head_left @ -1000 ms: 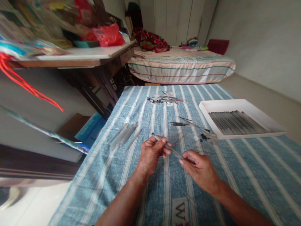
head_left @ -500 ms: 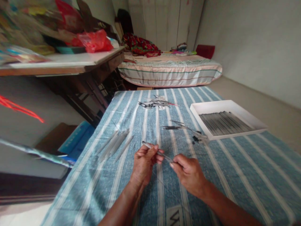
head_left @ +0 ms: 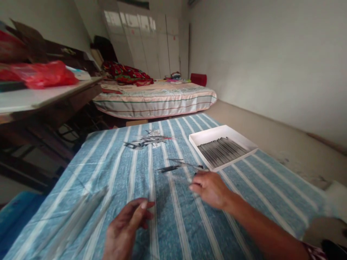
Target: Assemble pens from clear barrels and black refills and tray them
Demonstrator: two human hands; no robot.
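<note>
My left hand [head_left: 127, 227] hovers low over the blue striped cloth [head_left: 244, 187], fingers loosely stretched to the right, with nothing visible in them. A blurred heap of clear thin tubes [head_left: 81, 216] lies just left of it. My right hand [head_left: 210, 187] is farther out, knuckles up, fingers bent down and smeared. It is close to a few dark thin rods and small parts [head_left: 179, 167] lying on the cloth beside the white tray [head_left: 214, 131]. The tray holds a row of dark rods [head_left: 221, 151].
A small heap of dark and red-tipped bits [head_left: 146, 140] lies at the cloth's far end. Beyond it stands a bed [head_left: 154, 99] with striped bedding. A cluttered wooden table [head_left: 40, 95] with a red bag [head_left: 40, 74] runs along the left. Bare floor lies to the right.
The view swung up and right. My hands parted: the clear tube held between them is gone from sight, the right hand moved toward the tray, and the left dropped back.
</note>
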